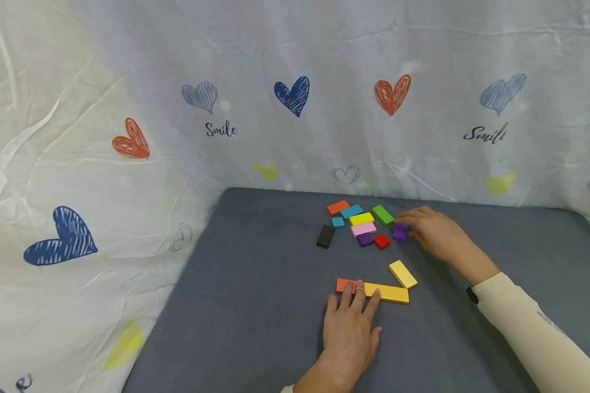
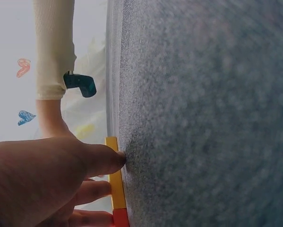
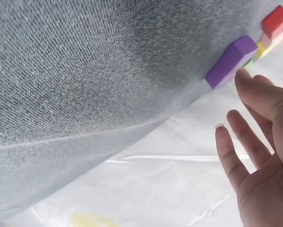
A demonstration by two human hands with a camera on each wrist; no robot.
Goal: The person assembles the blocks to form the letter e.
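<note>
My left hand (image 1: 348, 335) lies with fingers spread on a row made of an orange-red block (image 1: 344, 286) and a longer yellow-orange block (image 1: 390, 293), joined end to end. In the left wrist view its thumb extends beside the yellow-orange block (image 2: 116, 189). A pale yellow block (image 1: 403, 274) sits at an angle, one end by the row's far right side. At the pile's right side, my right hand (image 1: 435, 233) reaches to a purple block (image 1: 400, 231). In the right wrist view its thumb tip is right at the purple block (image 3: 232, 62), while the other fingers extend loosely past it.
Behind the row, a loose cluster holds a black block (image 1: 325, 237), a red block (image 1: 382, 241), a pink block (image 1: 363, 229), a green block (image 1: 383, 215) and several others. A white curtain (image 1: 344, 142) printed with hearts borders the grey cloth-covered table (image 1: 255, 284) at the back and left.
</note>
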